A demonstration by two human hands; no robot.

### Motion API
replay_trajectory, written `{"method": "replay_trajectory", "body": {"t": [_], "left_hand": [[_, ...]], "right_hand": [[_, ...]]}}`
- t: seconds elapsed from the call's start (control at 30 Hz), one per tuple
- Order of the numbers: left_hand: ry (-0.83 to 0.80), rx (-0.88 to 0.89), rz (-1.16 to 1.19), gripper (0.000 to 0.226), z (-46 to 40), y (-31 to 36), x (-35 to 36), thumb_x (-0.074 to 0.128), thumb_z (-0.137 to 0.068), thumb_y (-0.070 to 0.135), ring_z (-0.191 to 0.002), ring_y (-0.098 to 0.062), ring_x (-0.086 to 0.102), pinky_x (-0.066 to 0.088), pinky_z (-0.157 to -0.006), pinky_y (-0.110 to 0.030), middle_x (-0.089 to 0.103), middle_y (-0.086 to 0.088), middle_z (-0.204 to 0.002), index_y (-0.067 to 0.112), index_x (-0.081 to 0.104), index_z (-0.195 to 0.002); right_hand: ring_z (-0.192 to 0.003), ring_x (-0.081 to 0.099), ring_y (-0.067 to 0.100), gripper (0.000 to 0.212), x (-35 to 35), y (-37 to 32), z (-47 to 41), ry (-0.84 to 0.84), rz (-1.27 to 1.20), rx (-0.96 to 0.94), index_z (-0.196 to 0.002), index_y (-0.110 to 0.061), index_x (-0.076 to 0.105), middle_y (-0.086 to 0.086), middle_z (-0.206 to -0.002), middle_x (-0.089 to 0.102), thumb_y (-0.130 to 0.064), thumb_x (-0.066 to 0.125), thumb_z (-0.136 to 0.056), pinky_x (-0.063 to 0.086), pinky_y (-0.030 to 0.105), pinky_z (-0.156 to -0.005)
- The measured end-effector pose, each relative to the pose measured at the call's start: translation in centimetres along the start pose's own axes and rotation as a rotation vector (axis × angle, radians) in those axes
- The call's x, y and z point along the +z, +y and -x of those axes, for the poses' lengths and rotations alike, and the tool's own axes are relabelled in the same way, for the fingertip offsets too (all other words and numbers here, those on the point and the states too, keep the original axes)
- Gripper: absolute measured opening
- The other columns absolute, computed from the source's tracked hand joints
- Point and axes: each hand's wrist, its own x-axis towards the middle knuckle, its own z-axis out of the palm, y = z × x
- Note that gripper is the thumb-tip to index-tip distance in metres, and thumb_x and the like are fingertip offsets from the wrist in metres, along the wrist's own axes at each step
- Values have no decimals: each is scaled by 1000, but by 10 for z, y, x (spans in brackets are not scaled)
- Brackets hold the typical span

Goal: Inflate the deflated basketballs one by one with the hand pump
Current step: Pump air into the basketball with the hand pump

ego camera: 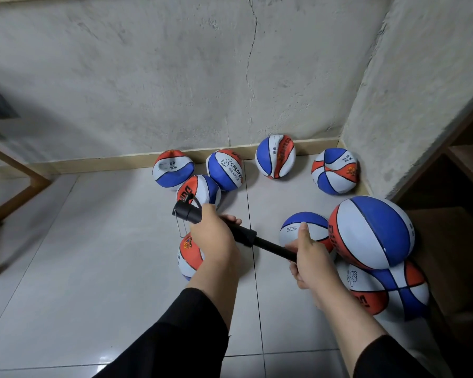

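Observation:
A black hand pump (246,237) lies slanted between my hands above the tiled floor. My left hand (213,233) grips its barrel, and my right hand (309,257) grips the handle at the lower right end. A thin hose or wire loop hangs from the barrel's far end towards a red, white and blue basketball (189,255) partly hidden under my left hand. Several more such basketballs lie around, some dented, like the basketball (276,156) at the wall. A round full basketball (372,233) rests on another basketball (391,290) at the right.
A concrete wall (175,77) with a skirting board closes the back and right corner. A wooden shelf unit (453,186) stands at the right. A wooden frame (17,192) stands at the left. The pale tiled floor (93,255) stretches to the lower left.

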Motion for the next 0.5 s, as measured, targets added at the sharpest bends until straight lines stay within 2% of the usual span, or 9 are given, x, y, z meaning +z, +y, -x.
{"method": "replay_trajectory", "body": {"t": [0.13,0.2,0.27,0.33,0.4,0.5], "left_hand": [[-41,-26,48,23,8,-6,5,51,-95,23,-48,-21,61,50,-50,-25,57,-5,-55,5,55,-109],[-57,-25,38,18,15,-9,8,51,-96,21,-48,-21,61,48,-50,-25,57,-5,-54,5,54,-105],[-76,-20,13,15,20,-12,8,50,-98,20,-48,-21,61,48,-48,-23,58,-6,-54,5,53,-101],[-99,-23,-20,16,20,-14,7,51,-98,22,-57,-22,62,46,-56,-27,63,-7,-57,6,55,-97],[-134,-38,-69,18,12,-12,6,53,-98,26,-70,-24,61,43,-65,-32,69,-7,-63,9,58,-98],[-186,-80,-145,17,-4,-2,3,58,-99,30,-77,-24,64,49,-78,-40,73,-6,-75,13,59,-99]], "right_hand": [[-52,51,24,73,18,-17,7,-32,90,-25,-97,-12,68,10,-64,59,-68,22,-102,37,24,-46],[-60,52,28,76,25,-20,8,-43,128,-74,-93,-8,65,13,-71,59,-69,21,-101,39,29,-49],[-58,49,27,74,29,-22,10,-58,140,-110,-90,-3,59,18,-78,57,-67,25,-102,39,32,-52],[-55,47,25,69,30,-27,13,-80,140,-118,-93,-4,58,18,-79,56,-65,27,-103,39,32,-51],[-52,49,24,70,29,-34,17,-113,155,-130,-93,-2,59,13,-70,59,-63,28,-104,41,32,-50],[-53,52,20,56,25,-39,19,-209,147,-189,-96,-8,65,7,-69,62,-57,40,-104,48,34,-56]]}}
